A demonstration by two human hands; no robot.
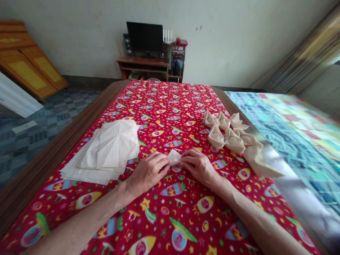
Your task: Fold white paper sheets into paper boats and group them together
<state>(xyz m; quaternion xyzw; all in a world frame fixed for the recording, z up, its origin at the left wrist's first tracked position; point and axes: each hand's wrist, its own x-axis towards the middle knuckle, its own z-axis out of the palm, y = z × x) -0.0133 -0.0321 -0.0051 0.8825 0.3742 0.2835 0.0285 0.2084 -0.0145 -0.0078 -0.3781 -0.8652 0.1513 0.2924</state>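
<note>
Small white paper (174, 156), folded, pointed

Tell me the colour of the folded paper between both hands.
The folded paper is white; the head view shows it.

A black monitor (145, 37) stands between speakers (128, 45) near a red telephone (181, 43); wooden cabinet (30, 63) left, curtain (300, 56) and patchwork cover (287, 120) right.

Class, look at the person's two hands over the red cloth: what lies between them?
In the head view, a small piece of folded paper lies between the left hand and the right hand, touching both.
</note>
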